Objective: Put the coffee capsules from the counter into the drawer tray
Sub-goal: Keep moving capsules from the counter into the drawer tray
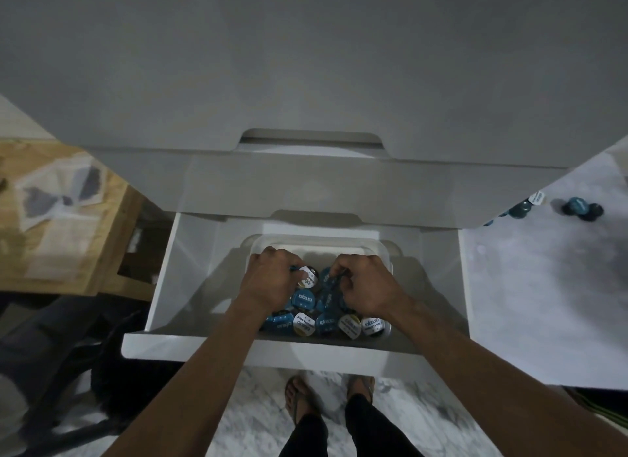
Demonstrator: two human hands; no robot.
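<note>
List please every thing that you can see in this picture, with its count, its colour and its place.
drawer: one, white, pulled open under the counter
tray: one, white, inside the drawer
capsules in the tray: about ten visible, blue or white and gold lids, some hidden by the hands
capsules on the counter: several, dark blue, far right, partly hidden by the cabinet
counter: one, pale marbled, right of the drawer
wooden table: one, light brown, left
packets: a few, clear with dark contents, on the wooden table
floor: marbled white and grey, below
sandalled feet: two, on the floor
left hand: grip curled round a capsule in the tray
right hand: grip curled round a capsule in the tray
</note>
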